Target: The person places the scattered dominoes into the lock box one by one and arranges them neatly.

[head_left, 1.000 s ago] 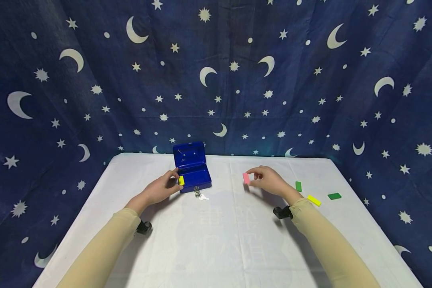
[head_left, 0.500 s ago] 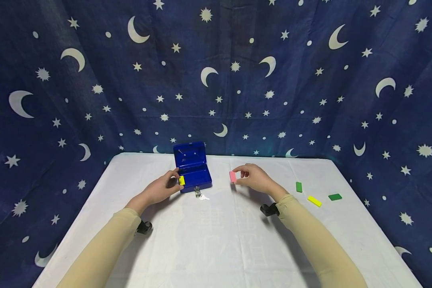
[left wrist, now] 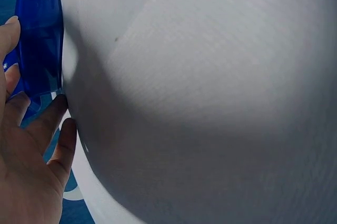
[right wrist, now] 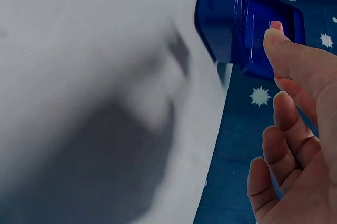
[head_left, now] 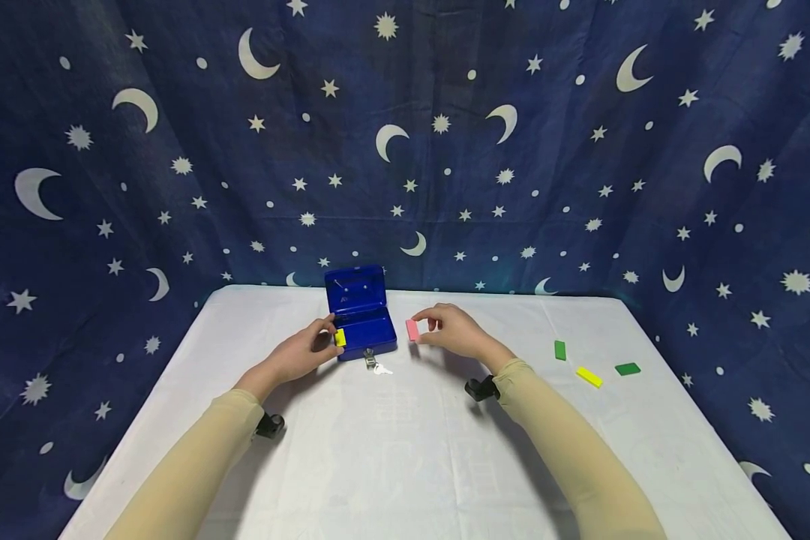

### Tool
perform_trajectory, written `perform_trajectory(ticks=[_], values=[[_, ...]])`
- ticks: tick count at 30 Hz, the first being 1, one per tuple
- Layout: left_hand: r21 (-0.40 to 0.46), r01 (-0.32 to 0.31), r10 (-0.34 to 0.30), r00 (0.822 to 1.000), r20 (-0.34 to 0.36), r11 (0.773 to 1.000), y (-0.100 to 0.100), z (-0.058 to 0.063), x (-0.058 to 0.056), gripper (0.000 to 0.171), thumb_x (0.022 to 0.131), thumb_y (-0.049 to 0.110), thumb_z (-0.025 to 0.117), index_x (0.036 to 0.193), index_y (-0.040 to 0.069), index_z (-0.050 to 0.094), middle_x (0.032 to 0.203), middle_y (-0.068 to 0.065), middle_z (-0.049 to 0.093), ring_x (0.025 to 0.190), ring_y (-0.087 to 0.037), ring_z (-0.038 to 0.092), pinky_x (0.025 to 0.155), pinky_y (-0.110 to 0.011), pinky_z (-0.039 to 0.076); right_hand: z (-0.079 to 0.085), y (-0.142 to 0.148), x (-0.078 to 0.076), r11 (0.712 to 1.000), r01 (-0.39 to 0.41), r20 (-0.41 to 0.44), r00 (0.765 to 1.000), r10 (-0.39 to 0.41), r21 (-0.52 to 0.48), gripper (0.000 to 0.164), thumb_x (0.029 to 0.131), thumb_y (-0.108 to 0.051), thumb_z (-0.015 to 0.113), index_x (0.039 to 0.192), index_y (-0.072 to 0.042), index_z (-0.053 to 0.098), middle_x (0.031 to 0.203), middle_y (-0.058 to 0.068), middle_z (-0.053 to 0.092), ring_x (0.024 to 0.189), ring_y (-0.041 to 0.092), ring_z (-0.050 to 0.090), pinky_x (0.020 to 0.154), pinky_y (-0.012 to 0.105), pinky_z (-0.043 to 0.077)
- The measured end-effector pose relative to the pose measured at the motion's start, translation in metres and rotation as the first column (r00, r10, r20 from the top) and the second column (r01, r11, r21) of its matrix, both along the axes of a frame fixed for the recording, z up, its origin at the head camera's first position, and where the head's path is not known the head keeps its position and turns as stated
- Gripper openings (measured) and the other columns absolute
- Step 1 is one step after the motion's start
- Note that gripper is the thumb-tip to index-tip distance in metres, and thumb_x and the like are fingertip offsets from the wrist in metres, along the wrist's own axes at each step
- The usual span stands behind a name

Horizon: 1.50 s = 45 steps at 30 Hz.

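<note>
My left hand [head_left: 300, 351] is at the left end of an open blue metal cash box [head_left: 371, 351]. A small flat yellow block [head_left: 340, 337] shows between its thumb and forefinger, overlapping the box's left rim. In the left wrist view the thumb and fingers [left wrist: 55, 121] curve beside the box, with the block out of sight. My right hand [head_left: 454, 330] pinches a pink block [head_left: 412, 330] upright between thumb and forefinger, just right of the box. In the right wrist view the thumb hides most of the pink block [right wrist: 276, 26].
A latch [head_left: 369, 360] and keys [head_left: 382, 369] hang at the box's front. To the right on the white-covered table [head_left: 412, 450] lie a green block [head_left: 560, 350], a yellow block [head_left: 589, 376] and another green block [head_left: 627, 368]. A star-patterned curtain [head_left: 445, 247] stands behind.
My right hand has moved left with the pink block, from mid-table to beside the box. The left hand and the box have stayed in place.
</note>
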<state>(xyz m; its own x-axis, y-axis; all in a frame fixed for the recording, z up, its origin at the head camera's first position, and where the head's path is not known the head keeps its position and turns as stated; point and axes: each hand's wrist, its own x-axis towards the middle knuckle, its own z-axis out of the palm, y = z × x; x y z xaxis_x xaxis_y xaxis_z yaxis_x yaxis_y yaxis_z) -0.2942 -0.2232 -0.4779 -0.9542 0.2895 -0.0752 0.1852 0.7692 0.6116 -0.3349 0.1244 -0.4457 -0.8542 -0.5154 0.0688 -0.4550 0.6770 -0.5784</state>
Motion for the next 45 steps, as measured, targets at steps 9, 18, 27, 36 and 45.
perform_trajectory(ticks=[9, 18, 27, 36, 45], values=[[0.006, 0.006, -0.006, 1.000, -0.006, 1.000, -0.002, -0.002, -0.001, 0.047, 0.097, 0.051, 0.063, 0.126, 0.018, 0.048, 0.168, -0.001, 0.021, 0.147, -0.034, 0.035, 0.111, -0.058, 0.034, 0.000, -0.025, -0.006, 0.999, 0.013, -0.049, 0.999, -0.011, 0.045, 0.042, 0.088, -0.031, 0.079, 0.128, -0.022, 0.070, 0.085, -0.003, 0.055, 0.088, 0.017, 0.049, 0.073, 0.033, 0.040], [0.013, -0.001, 0.001, 1.000, 0.003, 1.000, -0.001, -0.002, 0.000, 0.043, 0.097, 0.049, 0.064, 0.125, 0.020, 0.048, 0.168, 0.000, 0.021, 0.147, -0.034, 0.034, 0.112, -0.059, 0.034, -0.002, -0.045, -0.011, 0.998, 0.028, -0.082, 0.996, -0.024, 0.056, 0.045, 0.086, -0.037, 0.082, 0.127, -0.023, 0.071, 0.085, -0.002, 0.055, 0.088, 0.018, 0.047, 0.074, 0.033, 0.037], [0.006, -0.012, 0.012, 1.000, 0.011, 1.000, 0.001, 0.000, 0.000, 0.044, 0.097, 0.049, 0.064, 0.125, 0.020, 0.048, 0.168, -0.001, 0.021, 0.147, -0.034, 0.034, 0.112, -0.059, 0.033, -0.002, -0.067, -0.017, 0.990, 0.078, -0.113, 0.992, -0.064, 0.121, 0.044, 0.085, -0.043, 0.082, 0.125, -0.027, 0.072, 0.085, -0.004, 0.056, 0.087, 0.018, 0.047, 0.073, 0.034, 0.037], [0.009, -0.005, 0.005, 1.000, 0.013, 1.000, -0.001, -0.002, -0.002, 0.044, 0.097, 0.050, 0.064, 0.125, 0.019, 0.048, 0.167, -0.002, 0.023, 0.146, -0.034, 0.037, 0.112, -0.060, 0.033, -0.003, -0.096, -0.019, 0.980, 0.108, -0.141, 0.986, -0.084, 0.169, 0.043, 0.087, -0.046, 0.079, 0.126, -0.028, 0.072, 0.083, -0.006, 0.056, 0.091, 0.017, 0.047, 0.080, 0.037, 0.036], [0.015, 0.014, -0.014, 1.000, -0.009, 1.000, -0.001, 0.000, 0.000, 0.042, 0.098, 0.046, 0.064, 0.125, 0.018, 0.048, 0.167, -0.005, 0.024, 0.144, -0.035, 0.039, 0.111, -0.060, 0.034, -0.005, -0.116, -0.019, 0.970, 0.128, -0.153, 0.984, -0.097, 0.209, 0.043, 0.087, -0.046, 0.079, 0.124, -0.026, 0.074, 0.114, -0.002, 0.069, 0.102, 0.018, 0.052, 0.093, 0.041, 0.039]])
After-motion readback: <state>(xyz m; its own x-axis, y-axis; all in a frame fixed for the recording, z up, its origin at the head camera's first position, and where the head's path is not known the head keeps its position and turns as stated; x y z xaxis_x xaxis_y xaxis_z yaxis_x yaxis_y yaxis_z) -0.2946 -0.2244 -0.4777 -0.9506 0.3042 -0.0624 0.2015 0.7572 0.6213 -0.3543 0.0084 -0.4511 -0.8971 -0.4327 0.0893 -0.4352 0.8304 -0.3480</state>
